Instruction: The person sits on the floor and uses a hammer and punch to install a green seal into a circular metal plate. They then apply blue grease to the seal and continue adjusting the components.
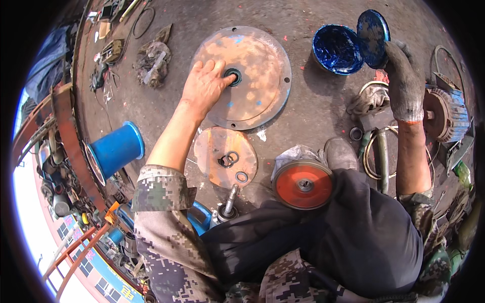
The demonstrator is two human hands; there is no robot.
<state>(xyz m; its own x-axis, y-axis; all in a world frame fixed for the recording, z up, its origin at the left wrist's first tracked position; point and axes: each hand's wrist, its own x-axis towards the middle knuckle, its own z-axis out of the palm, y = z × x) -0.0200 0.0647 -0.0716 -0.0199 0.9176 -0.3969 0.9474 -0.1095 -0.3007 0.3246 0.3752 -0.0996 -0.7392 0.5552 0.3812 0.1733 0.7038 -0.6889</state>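
A large round metal flange (265, 76), rust-stained with bolt holes at its rim, lies flat on the ground ahead. My bare left hand (204, 83) rests on it, fingers slightly spread, with the thumb in the dark-ringed centre hole (233, 77). At the far right, my right hand (405, 86) wears a grey, dirty knit glove and grips a round lid (372, 39) by its edge. Blue grease coats the lid's rim. The lid is tilted up beside an uncovered tub (337, 49) of blue grease. Some of the gloved fingers are hidden.
Several dark rings (229, 158) lie on a smaller rusty disc (212, 144) nearer me. An orange-red wheel (303, 184) sits against my leg. A blue spool-shaped part (117, 153) stands left, a blue motor (449, 113) right. A crumpled plastic bag (153, 61) lies far left.
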